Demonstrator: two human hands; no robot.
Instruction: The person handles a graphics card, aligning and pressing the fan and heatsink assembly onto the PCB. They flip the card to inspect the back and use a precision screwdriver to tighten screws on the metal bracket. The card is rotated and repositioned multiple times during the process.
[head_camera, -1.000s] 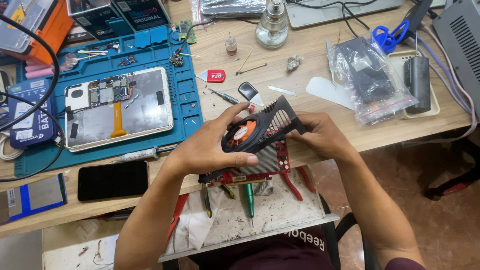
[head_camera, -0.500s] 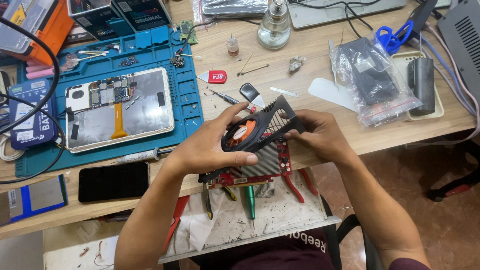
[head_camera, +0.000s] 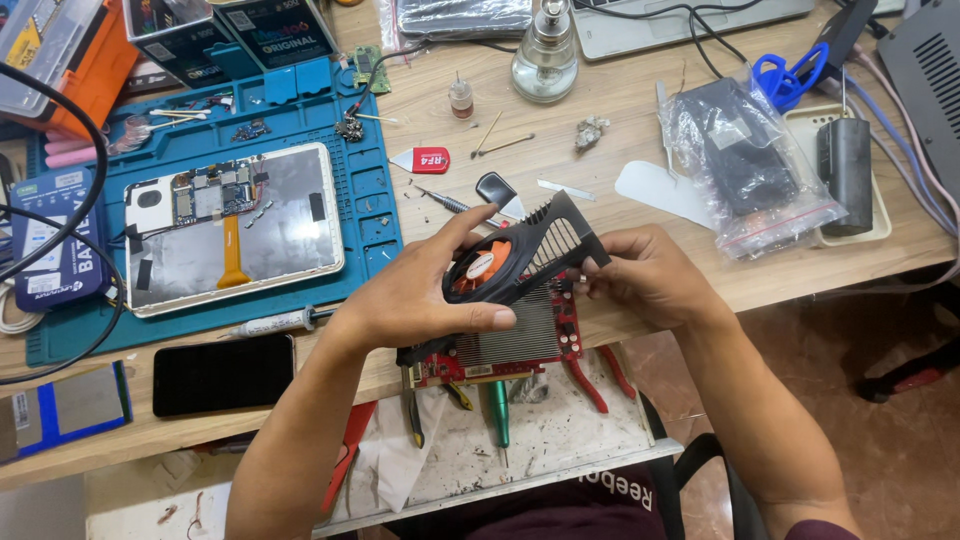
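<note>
A: What's different from a second ago?

B: The black fan shroud (head_camera: 530, 250) tilts up more steeply off the red circuit card (head_camera: 505, 340); its far end now stands clear above the silver heatsink fins, where earlier it lay closer to them. The orange fan hub shows through its round opening.

A: And the hands?

B: The left hand (head_camera: 420, 300) has its grip closed around the shroud's near end, thumb across the front, fingers over the top. The right hand (head_camera: 645, 275) pinches the shroud's far corner, grip closed on it. Both have kept their hold throughout.

A: Where is the card?

B: At the near edge of the table (head_camera: 640, 130), over the open drawer (head_camera: 540, 440) of pliers and screwdrivers. It looks as if the cover is coming away from it.

A: Anything crowding it?

B: Left of the card lies a blue work mat (head_camera: 365, 200) carrying an opened tablet (head_camera: 230, 225), with a dark phone (head_camera: 222, 372) nearer the person. Right of the card sits a plastic bag (head_camera: 750, 165) of dark parts. Beyond the card stands a glass bottle (head_camera: 545, 55). None touches the card.
</note>
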